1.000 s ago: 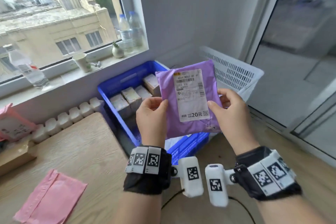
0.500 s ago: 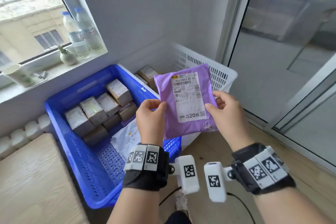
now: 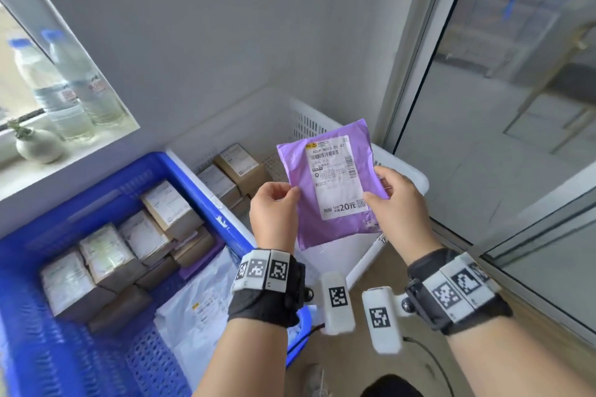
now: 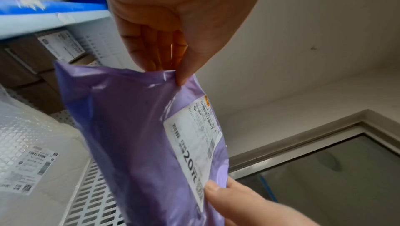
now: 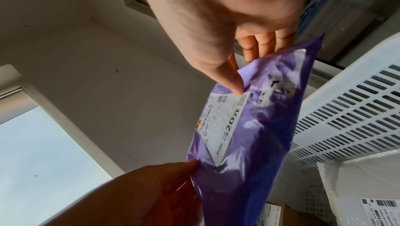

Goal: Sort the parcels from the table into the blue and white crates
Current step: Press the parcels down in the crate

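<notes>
Now both hands, left hand (image 3: 274, 209) and right hand (image 3: 395, 203), grip the purple plastic mailer parcel (image 3: 332, 190) by its edges above the white slotted plastic crate (image 3: 400, 167); label read, releasing there seems next.

The wooden floor (image 3: 532, 325) carries a blue crate (image 3: 193, 171) and a white crate (image 3: 400, 171), touching side by side. On the windowsill (image 3: 80, 151) stand two water bottles (image 3: 77, 87) (plus a small pale vase (image 3: 37, 145)).
</notes>
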`<act>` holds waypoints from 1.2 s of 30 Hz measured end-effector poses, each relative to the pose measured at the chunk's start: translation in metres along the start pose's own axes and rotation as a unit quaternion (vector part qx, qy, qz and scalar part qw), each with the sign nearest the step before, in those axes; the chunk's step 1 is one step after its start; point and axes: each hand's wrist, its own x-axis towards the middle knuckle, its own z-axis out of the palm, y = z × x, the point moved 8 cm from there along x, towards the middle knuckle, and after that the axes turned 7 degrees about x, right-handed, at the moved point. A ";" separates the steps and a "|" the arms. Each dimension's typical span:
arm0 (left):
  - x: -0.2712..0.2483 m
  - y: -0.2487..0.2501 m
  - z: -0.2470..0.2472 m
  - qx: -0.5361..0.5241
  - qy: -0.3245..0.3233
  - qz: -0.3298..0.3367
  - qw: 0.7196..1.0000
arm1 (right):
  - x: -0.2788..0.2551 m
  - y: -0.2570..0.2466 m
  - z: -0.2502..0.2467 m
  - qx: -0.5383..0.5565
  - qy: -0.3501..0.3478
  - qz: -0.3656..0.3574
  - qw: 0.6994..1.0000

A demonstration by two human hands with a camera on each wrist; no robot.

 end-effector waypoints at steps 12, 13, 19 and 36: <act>0.094 -0.023 0.062 0.087 0.063 -0.081 0.991 | 0.148 0.041 0.068 0.006 -0.118 0.000 0.993; 0.102 -0.024 0.067 0.090 0.076 -0.091 0.989 | 0.162 0.043 0.074 0.004 -0.133 -0.003 0.991; 0.139 -0.029 0.096 0.108 0.140 -0.145 0.973 | 0.243 0.054 0.105 -0.037 -0.183 -0.019 0.982; 0.271 -0.090 0.122 0.221 0.095 -0.169 0.956 | 0.345 0.082 0.236 -0.055 -0.230 -0.006 0.972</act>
